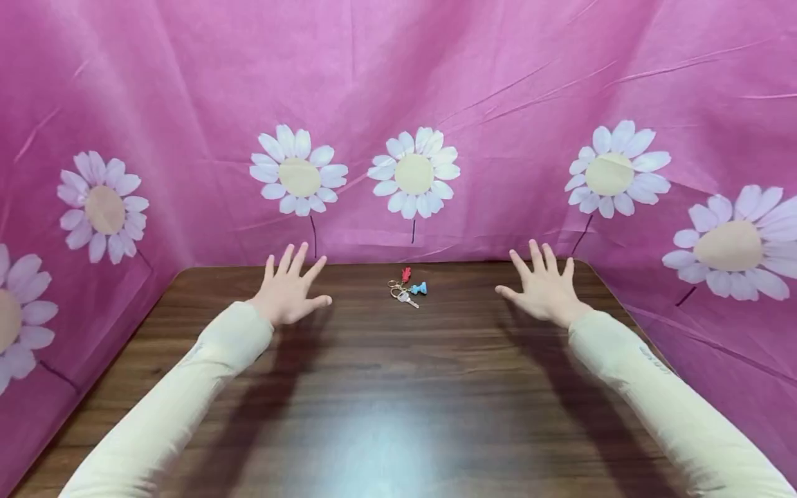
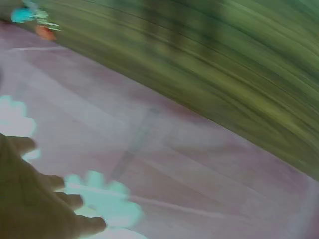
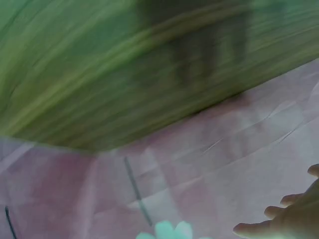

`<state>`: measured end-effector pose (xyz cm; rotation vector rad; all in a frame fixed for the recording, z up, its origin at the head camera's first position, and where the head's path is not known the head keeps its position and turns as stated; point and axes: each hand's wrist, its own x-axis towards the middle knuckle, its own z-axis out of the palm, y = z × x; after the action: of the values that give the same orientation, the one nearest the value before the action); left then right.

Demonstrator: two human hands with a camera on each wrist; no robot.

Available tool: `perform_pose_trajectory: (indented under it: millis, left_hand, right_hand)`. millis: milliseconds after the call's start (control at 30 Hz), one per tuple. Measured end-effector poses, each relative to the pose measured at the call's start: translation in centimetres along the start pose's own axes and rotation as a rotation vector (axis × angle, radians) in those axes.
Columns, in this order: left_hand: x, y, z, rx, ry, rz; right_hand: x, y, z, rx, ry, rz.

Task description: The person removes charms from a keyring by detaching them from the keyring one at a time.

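Note:
A key ring (image 1: 395, 292) lies near the far edge of the brown wooden table (image 1: 386, 373). On it are a silver key (image 1: 407, 299), a red charm (image 1: 407, 274) and a light blue charm (image 1: 420, 288). My left hand (image 1: 288, 289) is held over the table to the left of the keys, fingers spread and holding nothing. To their right, my right hand (image 1: 544, 287) hovers in the same way with its fingers apart. The left wrist view catches the blue charm (image 2: 22, 15) and the red charm (image 2: 45, 33) blurred in its upper left corner.
A pink cloth (image 1: 498, 76) printed with white daisies hangs behind the table and along both sides. One daisy (image 1: 414, 173) stands just above the far table edge, behind the keys. Both forearms, in cream sleeves (image 1: 162, 408), reach in from the near side.

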<state>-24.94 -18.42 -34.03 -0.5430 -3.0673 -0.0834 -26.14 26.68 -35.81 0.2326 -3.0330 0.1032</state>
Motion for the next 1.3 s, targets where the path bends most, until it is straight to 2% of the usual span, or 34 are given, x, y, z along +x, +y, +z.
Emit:
perform_pose_trajectory:
  millis: [100,267,333,433,567,667,800,933,1067,1167,1300]
  left_hand:
    - [-0.7,1.7,-0.2,-0.063,0.008,0.045]
    - [-1.5,4.5,0.2,-0.198,0.063,0.117]
    - [-1.5,5.5,0.7,-0.269,0.048,0.126]
    - [-1.3,7.4,2.0,-0.423,-0.019,0.083]
    - [-0.4,9.6,4.3,-0.572,-0.076,0.034]
    - [1.1,10.2,5.6,-0.679,-0.091,-0.006]
    - [4.2,10.1,6.4,-0.796,-0.057,-0.141]
    - [7.6,10.2,7.2,-0.743,-0.059,-0.23]
    - [10.0,10.5,8.6,-0.642,-0.095,-0.291]
    - [11.4,10.8,9.5,-0.567,-0.068,-0.336]
    - [12.5,11.5,9.8,-0.477,-0.022,-0.358]
  right_hand:
    - [-0.7,-1.2,0.9,0.021,0.006,-0.037]
    - [-1.4,-2.7,2.3,0.029,0.032,-0.127]
    - [-1.4,-3.0,2.4,0.019,0.033,-0.162]
    - [-1.1,-3.3,2.4,0.031,0.01,-0.213]
    - [0.3,-4.2,2.9,0.139,-0.009,-0.258]
    - [2.2,-5.3,3.8,0.223,0.052,-0.282]
    - [4.8,-7.2,4.9,0.281,0.15,-0.315]
    - [7.2,-8.7,5.6,0.354,0.117,-0.339]
    - [8.8,-10.4,6.1,0.39,-0.022,-0.422]
    - [9.7,-11.5,6.5,0.355,-0.105,-0.505]
    - [10.3,-12.6,6.7,0.267,-0.143,-0.556]
